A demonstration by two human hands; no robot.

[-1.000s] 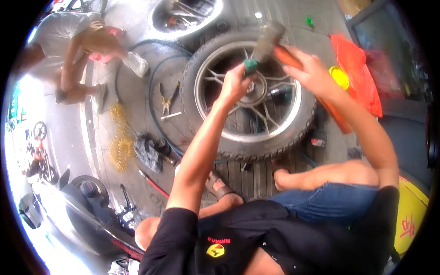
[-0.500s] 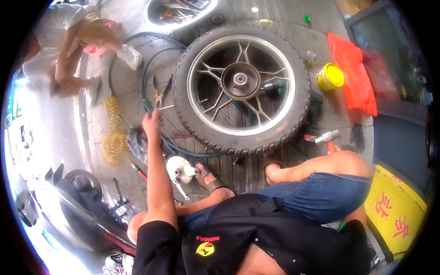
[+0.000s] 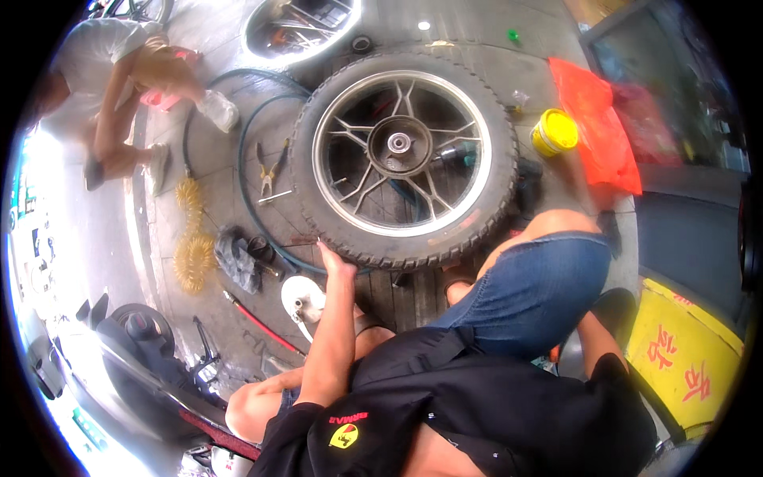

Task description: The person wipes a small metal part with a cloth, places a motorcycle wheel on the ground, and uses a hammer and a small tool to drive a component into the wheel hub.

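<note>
My left hand (image 3: 337, 262) is at the lower-left edge of a motorcycle tire (image 3: 326, 107) lying flat, its fingers against the rubber and appearing to grip it. The tire is on a silver spoked rim (image 3: 477, 171) with a central hub (image 3: 399, 143); a dark tool with a green part (image 3: 453, 157) shows through the spokes. Beside my left forearm lies a white metal hub plate (image 3: 300, 296). My right forearm (image 3: 596, 342) runs down behind my raised knee, which hides that hand.
Pliers (image 3: 269, 175), hoses (image 3: 242, 167), a yellow coil (image 3: 191, 262) and a rag (image 3: 242, 266) lie left. Another person (image 3: 95, 67) crouches upper left beside a scooter-lined street (image 3: 143, 374). A yellow bucket (image 3: 554, 133), orange bag (image 3: 596, 151) and yellow box (image 3: 674, 350) are right.
My hands have come down from above the hub, where they held a hammer and green tool. My left hand moved to the tire's edge; my right hand dropped behind my knee.
</note>
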